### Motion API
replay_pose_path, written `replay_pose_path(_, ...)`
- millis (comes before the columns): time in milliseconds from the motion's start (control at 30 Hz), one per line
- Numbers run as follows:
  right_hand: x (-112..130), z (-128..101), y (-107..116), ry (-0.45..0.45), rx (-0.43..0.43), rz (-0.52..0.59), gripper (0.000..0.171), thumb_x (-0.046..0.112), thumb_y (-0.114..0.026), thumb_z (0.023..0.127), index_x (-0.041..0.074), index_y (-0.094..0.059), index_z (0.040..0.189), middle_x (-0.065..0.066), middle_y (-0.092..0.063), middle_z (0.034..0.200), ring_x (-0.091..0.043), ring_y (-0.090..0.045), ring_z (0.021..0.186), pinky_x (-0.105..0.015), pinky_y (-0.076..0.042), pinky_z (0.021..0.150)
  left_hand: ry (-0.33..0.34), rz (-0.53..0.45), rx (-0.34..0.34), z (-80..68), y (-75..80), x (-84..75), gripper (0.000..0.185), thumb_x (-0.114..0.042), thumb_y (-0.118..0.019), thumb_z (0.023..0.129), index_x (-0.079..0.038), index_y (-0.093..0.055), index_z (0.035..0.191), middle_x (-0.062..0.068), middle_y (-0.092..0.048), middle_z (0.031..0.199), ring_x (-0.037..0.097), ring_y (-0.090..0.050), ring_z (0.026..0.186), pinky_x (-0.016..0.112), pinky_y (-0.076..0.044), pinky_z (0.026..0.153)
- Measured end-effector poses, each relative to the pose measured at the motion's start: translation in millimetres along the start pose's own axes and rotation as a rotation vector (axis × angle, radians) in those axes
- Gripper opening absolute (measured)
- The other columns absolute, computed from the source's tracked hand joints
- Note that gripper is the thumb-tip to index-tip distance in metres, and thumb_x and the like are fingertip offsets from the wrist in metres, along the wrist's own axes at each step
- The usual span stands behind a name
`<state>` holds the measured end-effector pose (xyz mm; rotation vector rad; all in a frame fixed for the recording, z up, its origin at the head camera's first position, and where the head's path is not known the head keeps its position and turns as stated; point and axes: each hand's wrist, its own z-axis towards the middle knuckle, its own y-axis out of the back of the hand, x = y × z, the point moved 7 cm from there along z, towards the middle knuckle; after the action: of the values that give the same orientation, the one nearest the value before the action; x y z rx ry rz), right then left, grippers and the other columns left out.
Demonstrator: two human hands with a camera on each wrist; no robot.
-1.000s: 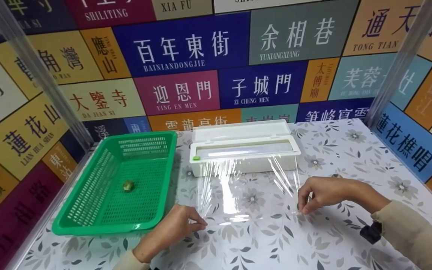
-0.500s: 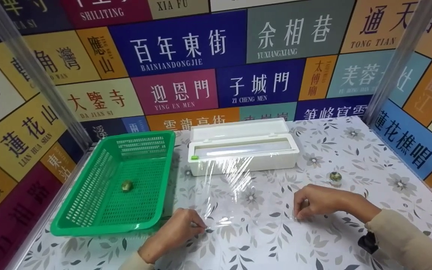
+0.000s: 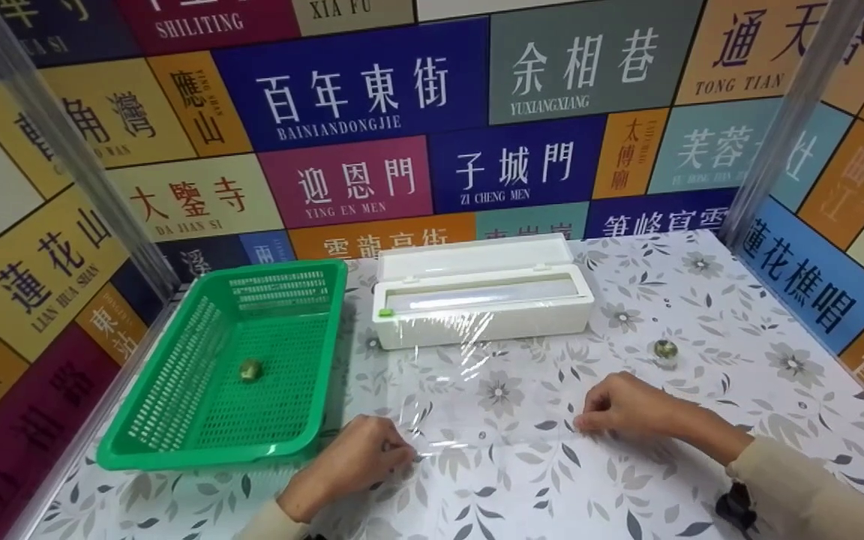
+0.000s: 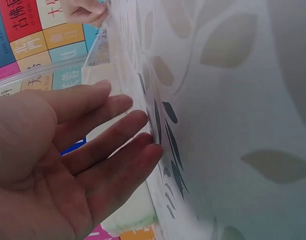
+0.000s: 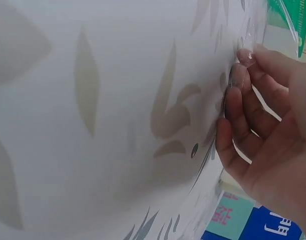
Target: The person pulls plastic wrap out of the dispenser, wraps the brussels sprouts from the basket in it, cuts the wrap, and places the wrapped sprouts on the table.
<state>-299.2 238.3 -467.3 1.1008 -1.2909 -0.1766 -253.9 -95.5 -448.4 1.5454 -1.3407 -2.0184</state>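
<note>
A sheet of clear cling film (image 3: 477, 390) runs from the open white dispenser box (image 3: 481, 315) toward me and lies low over the flowered table (image 3: 627, 480). My left hand (image 3: 402, 452) is at the film's near left corner. In the left wrist view its fingers (image 4: 142, 120) are fairly straight, with the tips touching the film (image 4: 123, 65) at the table. My right hand (image 3: 582, 424) is at the near right corner. The right wrist view shows its fingertips (image 5: 240, 70) pinching the film's edge (image 5: 253, 30).
A green plastic basket (image 3: 177, 442) stands at the left with one small green ball (image 3: 250, 369) inside. Another small green ball (image 3: 664, 349) lies on the table behind my right hand. Colourful sign panels wall in the back and both sides.
The film, held up slanting from the box a second ago, has come down flat onto the table. Both hands sank with it, uncovering the small ball behind my right hand.
</note>
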Motion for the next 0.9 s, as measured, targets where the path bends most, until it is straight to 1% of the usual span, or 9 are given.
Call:
replay_pose_path(67,0.3,-1.4,0.0,-0.018,-0.032,-0.024,0.021,0.030,-0.078,0.086,0.014,-0.072,0.072,0.003,-0.065,0.064,0.001,-0.049,0.055,-0.018,-0.041,0.051,0.012,-0.012,-0.005,-0.1,-0.1,0.6,0.012,-0.013,-0.072,0.090,-0.010,-0.081,0.084,0.000,-0.067,0.063,-0.002,-0.047,0.053,0.017,-0.039,0.048)
replay_pose_path(133,0.0,-3.4,0.1,-0.038,-0.068,-0.049,0.019,0.028,-0.081,0.083,0.015,-0.070,0.075,0.006,-0.065,0.067,0.000,-0.051,0.058,-0.019,-0.043,0.054,0.007,-0.015,-0.020,-0.5,0.3,0.7,0.012,-0.013,-0.071,0.091,-0.010,-0.081,0.085,0.001,-0.069,0.064,-0.002,-0.048,0.053,0.018,-0.040,0.048)
replay_pose_path(233,-2.9,-6.9,1.1,-0.089,-0.117,-0.065,0.026,0.030,-0.083,0.080,0.013,-0.064,0.076,0.007,-0.062,0.070,-0.002,-0.050,0.062,-0.020,-0.042,0.056,0.002,-0.013,-0.031,-0.2,0.8,1.2,0.011,-0.013,-0.071,0.091,-0.011,-0.081,0.087,0.000,-0.072,0.071,-0.003,-0.050,0.059,0.018,-0.043,0.052)
replay_pose_path(333,-10.8,-10.6,3.5,-0.192,-0.142,-0.022,0.033,0.034,-0.082,0.080,0.011,-0.059,0.076,0.007,-0.055,0.065,-0.006,-0.047,0.057,-0.021,-0.040,0.051,0.002,-0.005,-0.025,1.2,0.7,1.4,0.011,-0.013,-0.071,0.091,-0.012,-0.081,0.088,-0.001,-0.074,0.077,-0.002,-0.052,0.063,0.018,-0.045,0.056)
replay_pose_path(433,-20.9,-13.5,7.0,-0.315,-0.159,0.033,0.036,0.039,-0.079,0.084,0.010,-0.058,0.076,0.007,-0.048,0.056,-0.007,-0.044,0.047,-0.021,-0.036,0.045,0.003,0.009,-0.023,2.8,0.3,1.4,0.010,-0.012,-0.071,0.091,-0.011,-0.081,0.090,0.000,-0.074,0.082,0.000,-0.055,0.068,0.019,-0.047,0.059)
replay_pose_path(567,-29.6,-14.1,6.5,-0.408,-0.159,0.091,0.039,0.040,-0.077,0.086,0.007,-0.057,0.083,0.005,-0.047,0.051,-0.007,-0.044,0.039,-0.021,-0.039,0.040,0.010,0.032,-0.046,4.2,-0.4,2.3,0.010,-0.011,-0.071,0.090,-0.008,-0.080,0.095,0.002,-0.074,0.086,0.002,-0.058,0.074,0.019,-0.050,0.065)
replay_pose_path(633,-30.8,-13.4,3.3,-0.420,-0.150,0.118,0.041,0.038,-0.079,0.084,0.005,-0.055,0.088,0.003,-0.049,0.052,-0.008,-0.046,0.038,-0.022,-0.041,0.039,0.024,0.041,-0.048,4.7,-1.8,3.1,0.011,-0.011,-0.071,0.090,-0.007,-0.079,0.095,0.002,-0.073,0.086,0.003,-0.058,0.075,0.019,-0.051,0.066)
replay_pose_path(733,-29.3,-13.5,-1.0,-0.427,-0.126,0.145,0.041,0.035,-0.082,0.083,0.005,-0.055,0.090,0.001,-0.052,0.052,-0.009,-0.048,0.038,-0.024,-0.044,0.039,0.054,0.063,-0.037,6.1,-4.4,3.5,0.010,-0.011,-0.072,0.089,-0.007,-0.080,0.094,0.001,-0.071,0.085,0.004,-0.057,0.076,0.021,-0.050,0.066)
replay_pose_path(900,-25.9,-15.0,-2.2,-0.450,-0.094,0.114,0.035,0.033,-0.083,0.082,0.007,-0.061,0.079,0.002,-0.056,0.053,-0.008,-0.051,0.041,-0.021,-0.045,0.041,0.094,0.100,-0.028,6.6,-6.7,4.5,0.009,-0.011,-0.073,0.087,-0.009,-0.080,0.091,-0.002,-0.066,0.084,0.006,-0.056,0.079,0.024,-0.049,0.069)
